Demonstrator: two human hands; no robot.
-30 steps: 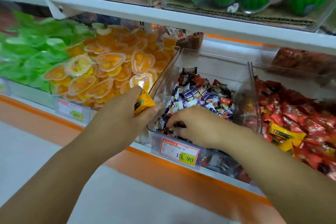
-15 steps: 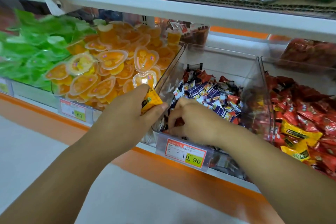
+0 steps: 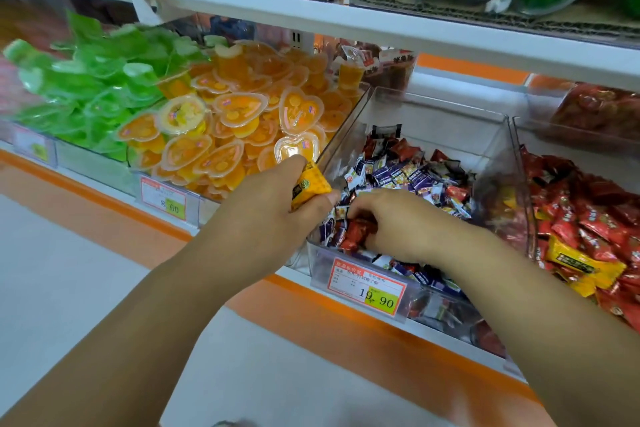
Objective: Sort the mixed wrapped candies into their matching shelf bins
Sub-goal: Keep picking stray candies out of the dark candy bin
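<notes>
Shelf (image 3: 381, 35) carries a clear bin (image 3: 433, 114), open on top, with room at its back above the mixed candies (image 3: 415, 177). Left hand (image 3: 270, 215) is just outside the bin's front-left edge, clamped on a yellow candy (image 3: 308, 185). Right hand (image 3: 398, 222) is inside the bin's front-left corner, fingers curled round a red candy (image 3: 360, 230).

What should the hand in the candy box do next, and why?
The right hand should probably lift out the red candy it curls on: the middle bin holds mostly purple candies, and the right bin holds red ones.
</notes>
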